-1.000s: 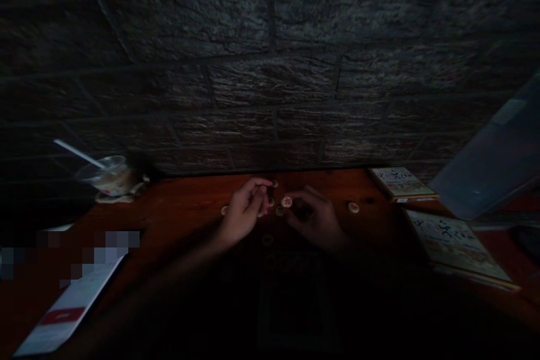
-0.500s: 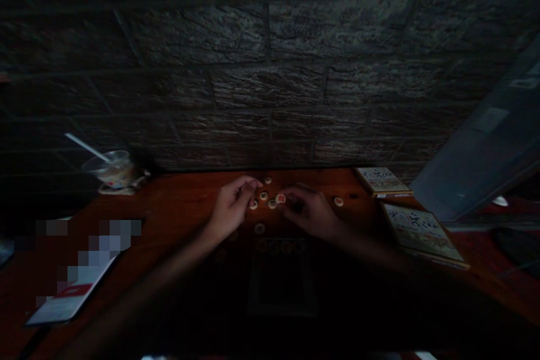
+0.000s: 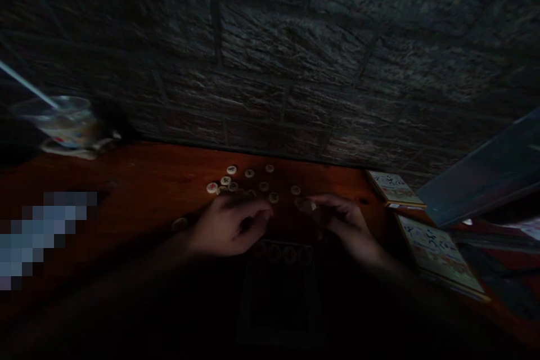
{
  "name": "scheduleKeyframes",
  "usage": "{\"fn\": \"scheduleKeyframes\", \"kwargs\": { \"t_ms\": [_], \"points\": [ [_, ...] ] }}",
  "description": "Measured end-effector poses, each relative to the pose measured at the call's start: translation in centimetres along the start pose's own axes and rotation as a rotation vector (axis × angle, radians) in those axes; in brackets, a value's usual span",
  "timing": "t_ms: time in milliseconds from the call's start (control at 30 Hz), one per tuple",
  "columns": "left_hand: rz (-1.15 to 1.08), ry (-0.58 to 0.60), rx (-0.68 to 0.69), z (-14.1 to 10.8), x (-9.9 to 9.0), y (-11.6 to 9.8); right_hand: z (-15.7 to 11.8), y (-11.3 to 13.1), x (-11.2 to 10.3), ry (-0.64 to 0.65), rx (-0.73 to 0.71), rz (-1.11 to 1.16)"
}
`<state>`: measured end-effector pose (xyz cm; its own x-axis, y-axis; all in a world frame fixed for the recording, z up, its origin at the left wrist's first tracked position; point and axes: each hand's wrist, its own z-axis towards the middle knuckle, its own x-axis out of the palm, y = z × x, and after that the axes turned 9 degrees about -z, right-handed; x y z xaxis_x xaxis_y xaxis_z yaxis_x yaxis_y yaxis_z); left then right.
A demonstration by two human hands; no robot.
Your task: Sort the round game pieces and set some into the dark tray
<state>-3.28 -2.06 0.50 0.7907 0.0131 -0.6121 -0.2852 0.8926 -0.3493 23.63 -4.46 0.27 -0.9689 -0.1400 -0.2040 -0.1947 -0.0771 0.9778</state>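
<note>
Small round Chinese chess pieces [image 3: 232,170] lie scattered on the wooden table, past my hands. One bears a red character [image 3: 212,187]; others carry dark ones. My left hand [image 3: 232,226] is just in front of the cluster, its fingers curled and thumb bent toward the index finger; whether a piece is inside is hidden. Between the thumb and fingers of my right hand [image 3: 343,219], a pale chess piece [image 3: 313,206] is held on edge. A single piece [image 3: 274,197] lies between the hands. Below them is a dark tray [image 3: 242,304] with several pieces lined up along its far end.
Two flat printed boxes, one nearer [image 3: 441,253] and one farther [image 3: 395,188], lie on the right. A plastic cup [image 3: 70,124] with a straw stands on a coaster at far left. A stone wall [image 3: 270,67] borders the table [image 3: 139,180] behind.
The view has shifted and tilted. Both hands are farther apart, and more pieces show beyond my left hand. The red-marked piece at my right fingertips no longer shows there face up.
</note>
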Motion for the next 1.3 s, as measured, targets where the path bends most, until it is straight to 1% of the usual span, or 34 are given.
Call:
{"fn": "scheduleKeyframes", "kwargs": {
  "t_ms": [133,267,400,533,633,733,833,967,1167,1233,1300],
  "points": [
    [0.021,-0.016,0.026,-0.2,0.1,0.6,0.1,0.5,0.0,-0.004,0.076,0.144],
    [0.014,-0.009,0.029,-0.3,0.2,0.8,0.1,0.7,0.3,0.016,0.107,0.222],
    [0.016,-0.018,0.032,-0.2,0.3,0.6,0.2,0.7,0.3,0.027,0.088,0.224],
    [0.019,0.003,-0.001,-0.2,0.3,0.4,0.1,0.7,0.3,0.03,0.074,0.22],
    [0.014,0.028,-0.031,-0.1,0.3,0.3,-0.1,0.6,0.2,0.026,0.095,0.184],
    [0.007,0.044,-0.021,-0.1,0.3,0.3,-0.3,0.6,0.2,0.009,0.084,0.119],
    [0.005,0.044,-0.004,-0.1,0.3,0.4,-0.5,0.7,0.4,0.01,-0.023,-0.007],
    [-0.013,0.064,-0.015,-0.2,0.4,0.4,-0.9,0.8,0.8,-0.036,-0.267,-0.25],
    [-0.033,0.076,-0.026,-0.2,0.5,0.4,-1.7,0.9,0.8,-0.101,-0.569,-0.6],
    [-0.037,0.072,-0.027,-0.1,0.5,0.4,-1.7,0.9,0.7,-0.096,-0.622,-0.64],
    [-0.048,0.068,-0.029,-0.1,0.6,0.4,-1.7,0.9,0.7,-0.085,-0.636,-0.659]
  ]
}}
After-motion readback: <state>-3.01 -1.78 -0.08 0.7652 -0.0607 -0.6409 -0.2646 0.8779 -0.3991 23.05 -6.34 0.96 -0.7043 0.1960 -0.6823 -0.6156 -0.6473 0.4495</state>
